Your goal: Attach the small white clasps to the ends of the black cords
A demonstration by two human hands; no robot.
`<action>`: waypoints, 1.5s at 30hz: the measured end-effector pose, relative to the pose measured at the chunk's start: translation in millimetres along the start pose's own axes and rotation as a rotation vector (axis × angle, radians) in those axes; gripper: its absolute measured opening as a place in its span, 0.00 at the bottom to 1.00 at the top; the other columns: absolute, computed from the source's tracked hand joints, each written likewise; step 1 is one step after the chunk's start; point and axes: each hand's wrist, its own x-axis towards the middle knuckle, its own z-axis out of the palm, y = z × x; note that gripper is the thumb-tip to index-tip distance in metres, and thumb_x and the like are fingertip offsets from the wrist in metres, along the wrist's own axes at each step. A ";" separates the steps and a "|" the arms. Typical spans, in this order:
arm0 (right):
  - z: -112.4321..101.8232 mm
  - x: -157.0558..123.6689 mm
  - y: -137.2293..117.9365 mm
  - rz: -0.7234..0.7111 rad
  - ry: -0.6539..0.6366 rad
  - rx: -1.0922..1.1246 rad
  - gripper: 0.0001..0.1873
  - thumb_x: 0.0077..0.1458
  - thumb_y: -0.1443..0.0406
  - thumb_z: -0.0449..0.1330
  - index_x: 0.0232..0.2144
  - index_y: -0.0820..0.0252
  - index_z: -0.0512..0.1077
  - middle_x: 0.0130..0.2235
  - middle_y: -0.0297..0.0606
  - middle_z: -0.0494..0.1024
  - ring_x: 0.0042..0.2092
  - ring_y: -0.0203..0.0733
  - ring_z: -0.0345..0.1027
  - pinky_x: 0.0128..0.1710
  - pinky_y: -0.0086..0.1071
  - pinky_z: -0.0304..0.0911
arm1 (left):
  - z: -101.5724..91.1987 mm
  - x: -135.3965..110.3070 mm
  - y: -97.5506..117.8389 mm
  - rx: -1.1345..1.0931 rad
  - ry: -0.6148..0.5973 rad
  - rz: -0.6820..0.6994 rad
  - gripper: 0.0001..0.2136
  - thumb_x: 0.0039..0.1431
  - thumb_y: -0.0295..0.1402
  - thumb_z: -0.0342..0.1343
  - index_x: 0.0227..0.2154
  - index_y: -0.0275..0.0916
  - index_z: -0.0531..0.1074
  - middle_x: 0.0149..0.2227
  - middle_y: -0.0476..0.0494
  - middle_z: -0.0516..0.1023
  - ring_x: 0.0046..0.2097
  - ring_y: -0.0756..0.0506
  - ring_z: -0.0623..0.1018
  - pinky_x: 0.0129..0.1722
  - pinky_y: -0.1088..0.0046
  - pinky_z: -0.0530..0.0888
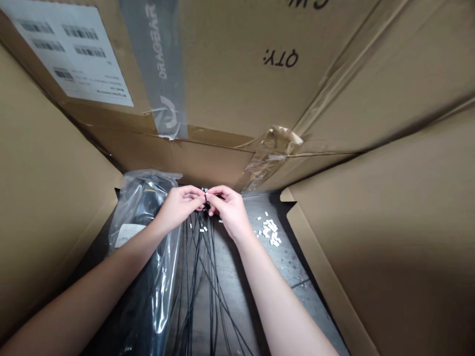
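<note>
My left hand [184, 203] and my right hand [229, 207] meet at the fingertips, both closed in a pinch. A tiny pale piece shows between them, too small to make out. Below the hands, several thin black wires [190, 287] run towards me in a loose bundle, their far ends beneath my fingers. Small white connector housings [203, 229] lie among the wires. To the right of my right hand is a loose pile of similar white connector housings [270, 231].
A clear plastic bag [163, 296] with dark contents and a white label lies under my left forearm. Cardboard walls rise at the left [48, 198], right [389, 222] and back [222, 89]. The grey work surface [237, 277] shows between my arms.
</note>
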 end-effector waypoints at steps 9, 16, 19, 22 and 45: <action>0.5 -2.3 -4.7 0.038 -0.026 0.065 0.13 0.39 0.63 0.71 0.29 0.60 0.75 0.27 0.29 0.74 0.21 0.27 0.60 0.20 0.26 0.62 | -2.9 -0.2 -1.9 0.046 -0.008 0.026 0.07 0.47 0.32 0.63 0.28 0.33 0.76 0.28 0.47 0.80 0.28 0.53 0.77 0.31 0.78 0.75; 0.2 -2.9 -5.5 0.052 -0.042 0.043 0.12 0.40 0.62 0.71 0.29 0.61 0.77 0.24 0.30 0.74 0.21 0.28 0.60 0.20 0.26 0.62 | -4.3 -0.6 -4.3 0.142 -0.006 0.036 0.06 0.48 0.32 0.60 0.28 0.34 0.76 0.27 0.48 0.78 0.26 0.54 0.73 0.25 0.80 0.70; -0.6 -2.3 -4.9 0.056 -0.037 0.037 0.12 0.40 0.63 0.70 0.29 0.62 0.78 0.23 0.30 0.74 0.21 0.28 0.60 0.20 0.26 0.62 | -3.8 -0.7 -3.8 0.140 -0.001 0.036 0.06 0.47 0.32 0.61 0.28 0.34 0.76 0.27 0.48 0.77 0.26 0.54 0.74 0.25 0.80 0.70; -0.7 -2.1 -4.5 0.048 -0.034 0.036 0.11 0.39 0.63 0.70 0.29 0.62 0.78 0.24 0.30 0.74 0.21 0.28 0.60 0.21 0.26 0.62 | -3.1 -0.6 -2.6 0.129 0.000 0.036 0.06 0.46 0.31 0.61 0.27 0.33 0.76 0.26 0.47 0.77 0.26 0.53 0.74 0.26 0.79 0.71; -0.9 -3.1 -5.2 0.066 -0.031 -0.012 0.11 0.40 0.63 0.70 0.30 0.61 0.78 0.24 0.30 0.74 0.21 0.28 0.60 0.23 0.28 0.63 | -4.4 -0.1 -6.4 0.131 -0.033 0.066 0.05 0.48 0.31 0.61 0.27 0.34 0.77 0.25 0.48 0.77 0.25 0.54 0.72 0.27 0.78 0.70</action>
